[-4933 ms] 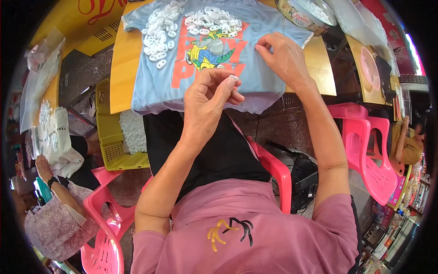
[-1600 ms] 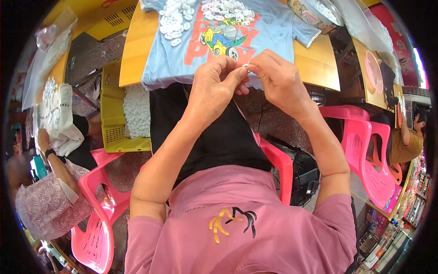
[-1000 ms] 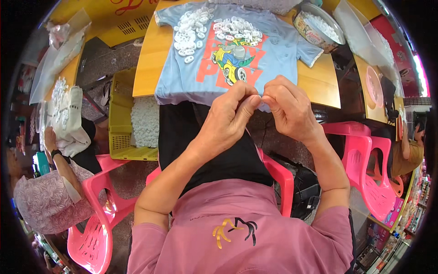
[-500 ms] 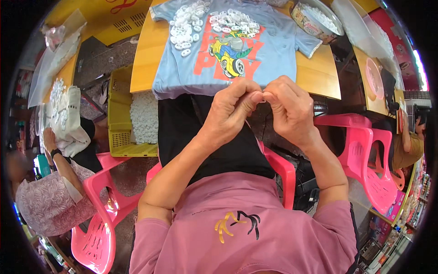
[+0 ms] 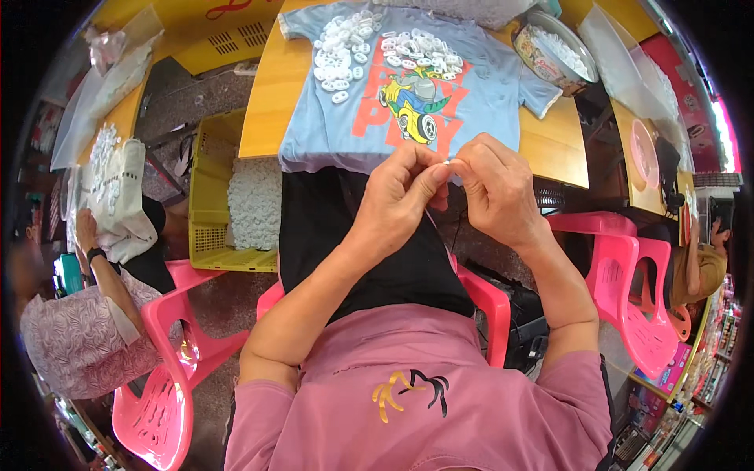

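Observation:
Both of my hands meet in front of the table's near edge, fingertips together. My left hand [image 5: 402,192] pinches a small white piece [image 5: 448,162] between thumb and forefinger. From the other side, my right hand [image 5: 500,188] grips it with bent fingers, so only a sliver of it shows. Just beyond, a light blue T-shirt [image 5: 330,129] with a printed toy car lies spread on the table. Two loose piles of white oval plastic pieces with holes, a left pile [image 5: 334,59] and a right pile [image 5: 424,51], rest on it.
A round tin [image 5: 554,74] of white pieces stands at the table's far right. Left of my legs, a yellow crate [image 5: 212,188] holds a white heap [image 5: 255,204]. Pink chairs, a left one [image 5: 161,392] and a right one [image 5: 628,290], flank me. Other people sit left and far right.
The view has shifted slightly, so the table and shirt appear lower and further right. My fingers have turned a little, and the white piece shows more between the fingertips.

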Action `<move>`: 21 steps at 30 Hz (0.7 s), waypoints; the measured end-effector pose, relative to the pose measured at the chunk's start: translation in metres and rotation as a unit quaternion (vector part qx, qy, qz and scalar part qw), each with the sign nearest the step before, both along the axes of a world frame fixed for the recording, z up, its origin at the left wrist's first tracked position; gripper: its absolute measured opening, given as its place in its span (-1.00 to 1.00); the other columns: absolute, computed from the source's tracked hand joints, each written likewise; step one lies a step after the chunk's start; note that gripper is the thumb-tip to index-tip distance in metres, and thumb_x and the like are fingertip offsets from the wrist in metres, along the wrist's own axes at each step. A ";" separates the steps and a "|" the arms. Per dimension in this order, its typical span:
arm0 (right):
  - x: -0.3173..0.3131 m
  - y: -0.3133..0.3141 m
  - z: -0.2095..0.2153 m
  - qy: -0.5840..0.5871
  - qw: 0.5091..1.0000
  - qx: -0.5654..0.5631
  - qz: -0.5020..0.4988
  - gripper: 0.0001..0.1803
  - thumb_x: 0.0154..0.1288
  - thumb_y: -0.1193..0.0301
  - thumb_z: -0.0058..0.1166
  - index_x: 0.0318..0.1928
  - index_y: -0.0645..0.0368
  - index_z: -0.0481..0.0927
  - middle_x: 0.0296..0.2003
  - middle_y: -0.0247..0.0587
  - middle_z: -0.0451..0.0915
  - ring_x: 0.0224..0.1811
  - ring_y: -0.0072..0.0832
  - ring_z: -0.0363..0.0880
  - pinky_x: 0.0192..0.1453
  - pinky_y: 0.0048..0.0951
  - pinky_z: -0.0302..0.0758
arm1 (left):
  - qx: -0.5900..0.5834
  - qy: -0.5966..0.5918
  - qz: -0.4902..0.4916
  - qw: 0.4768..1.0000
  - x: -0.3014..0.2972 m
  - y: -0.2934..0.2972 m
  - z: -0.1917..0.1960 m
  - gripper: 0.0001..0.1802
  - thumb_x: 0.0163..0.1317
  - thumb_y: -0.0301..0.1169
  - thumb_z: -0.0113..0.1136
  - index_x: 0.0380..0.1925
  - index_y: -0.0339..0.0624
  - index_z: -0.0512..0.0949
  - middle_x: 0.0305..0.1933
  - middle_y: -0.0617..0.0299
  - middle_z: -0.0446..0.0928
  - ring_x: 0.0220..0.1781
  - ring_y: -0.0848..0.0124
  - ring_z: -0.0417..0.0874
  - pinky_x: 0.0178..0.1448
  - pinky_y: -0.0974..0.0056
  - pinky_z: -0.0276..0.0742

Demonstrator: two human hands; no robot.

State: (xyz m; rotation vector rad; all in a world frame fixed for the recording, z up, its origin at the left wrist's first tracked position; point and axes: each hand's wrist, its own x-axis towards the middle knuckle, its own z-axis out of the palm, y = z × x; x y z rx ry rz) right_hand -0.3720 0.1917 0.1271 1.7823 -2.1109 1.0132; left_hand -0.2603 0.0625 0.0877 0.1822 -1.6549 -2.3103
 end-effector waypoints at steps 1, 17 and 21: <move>0.001 -0.001 0.000 -0.010 1.000 -0.001 -0.005 -0.88 0.30 0.56 0.06 -0.39 0.30 0.43 -0.50 -0.11 0.45 -0.50 -0.14 0.47 -0.47 -0.28 0.37 | -0.038 -0.005 0.015 0.999 0.000 0.000 0.001 -0.87 0.41 -0.44 0.07 -0.27 -0.31 0.43 -0.46 0.28 0.49 -0.44 0.55 0.51 -0.33 0.42 0.47; -0.123 -0.091 -0.037 0.011 0.993 0.015 -0.117 -0.80 0.31 0.32 0.10 -0.24 0.17 0.67 -0.35 -0.13 0.62 -0.34 -0.23 0.60 -0.22 -0.31 0.51 | -0.038 -0.055 0.078 0.995 -0.003 -0.041 -0.019 -0.82 0.41 -0.37 0.08 -0.23 -0.29 0.46 -0.44 0.29 0.51 -0.42 0.56 0.53 -0.29 0.43 0.51; -0.118 -0.110 -0.037 0.076 0.979 0.104 -0.155 -0.83 0.26 0.28 0.14 -0.27 0.09 0.69 -0.31 -0.20 0.60 -0.29 -0.20 0.62 -0.18 -0.26 0.53 | -0.035 -0.048 0.082 0.995 0.000 -0.044 -0.016 -0.82 0.41 -0.37 0.08 -0.25 -0.29 0.47 -0.43 0.29 0.51 -0.40 0.57 0.53 -0.28 0.43 0.51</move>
